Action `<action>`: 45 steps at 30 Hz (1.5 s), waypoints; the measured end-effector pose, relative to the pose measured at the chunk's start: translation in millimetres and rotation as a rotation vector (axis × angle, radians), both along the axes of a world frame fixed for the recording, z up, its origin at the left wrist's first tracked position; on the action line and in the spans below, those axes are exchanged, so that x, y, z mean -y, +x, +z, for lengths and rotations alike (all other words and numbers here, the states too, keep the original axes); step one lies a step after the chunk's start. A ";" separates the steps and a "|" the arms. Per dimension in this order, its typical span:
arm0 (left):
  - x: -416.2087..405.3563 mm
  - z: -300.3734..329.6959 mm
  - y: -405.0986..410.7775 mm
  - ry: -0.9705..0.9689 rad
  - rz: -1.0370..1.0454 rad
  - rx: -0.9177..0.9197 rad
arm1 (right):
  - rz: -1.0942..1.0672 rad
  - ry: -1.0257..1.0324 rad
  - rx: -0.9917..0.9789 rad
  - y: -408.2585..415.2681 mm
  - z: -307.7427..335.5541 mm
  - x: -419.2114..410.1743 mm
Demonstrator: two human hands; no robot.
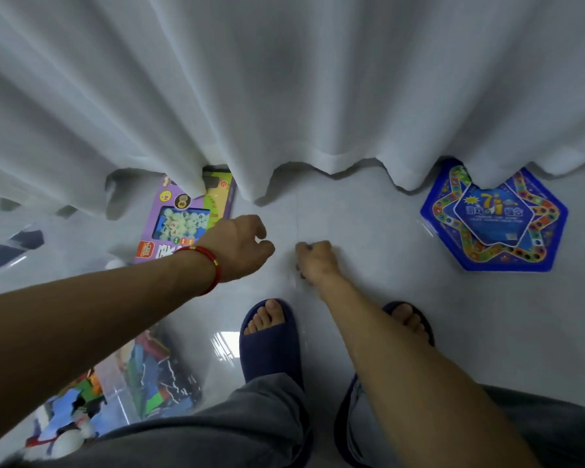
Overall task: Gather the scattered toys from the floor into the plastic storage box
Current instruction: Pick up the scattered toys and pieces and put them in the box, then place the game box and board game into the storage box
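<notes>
At seven o'clock, nearest, the clear plastic storage box [142,376] holds bright toys. Ahead, the left hand [240,246] hangs loosely curled and empty; the right hand [318,260] is fisted, contents unclear. Farther, a purple game box [183,217] at eleven and a blue star board [495,221] at two lie under the curtain [284,79].

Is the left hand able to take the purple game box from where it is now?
Probably yes. The left hand hovers just beside the purple game box, with nothing between them. Only the curtain hem drapes over the box's far end, which should slide free.
</notes>
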State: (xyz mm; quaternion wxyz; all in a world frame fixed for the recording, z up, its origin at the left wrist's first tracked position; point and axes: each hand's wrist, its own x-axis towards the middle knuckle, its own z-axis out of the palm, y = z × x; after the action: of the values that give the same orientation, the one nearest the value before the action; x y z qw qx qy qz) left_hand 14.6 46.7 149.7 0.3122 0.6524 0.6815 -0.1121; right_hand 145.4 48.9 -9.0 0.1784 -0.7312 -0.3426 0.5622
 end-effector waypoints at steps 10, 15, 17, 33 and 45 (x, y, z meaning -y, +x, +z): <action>61.3 83.8 -77.5 -0.216 1.129 1.217 | 0.087 0.134 -0.639 -119.0 215.8 44.6; 144.8 67.9 -133.0 0.054 1.478 1.625 | 0.503 0.191 -0.450 -162.2 263.6 90.0; 174.8 58.1 -157.6 0.122 1.597 1.608 | 0.638 0.274 -0.325 -170.5 271.0 99.6; 135.8 -22.6 -187.7 0.370 0.642 0.185 | 0.628 0.136 0.182 -130.3 138.3 30.8; 102.5 -70.1 -184.5 0.567 0.531 -0.132 | 1.216 0.269 0.701 -201.5 -20.7 -24.6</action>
State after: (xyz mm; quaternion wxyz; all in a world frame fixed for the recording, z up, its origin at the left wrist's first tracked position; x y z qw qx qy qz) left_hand -169.9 -55.8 79.7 0.0934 0.5052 0.8490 0.1235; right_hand -56.1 73.5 -29.7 -0.1984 -0.5200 -0.7932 0.2469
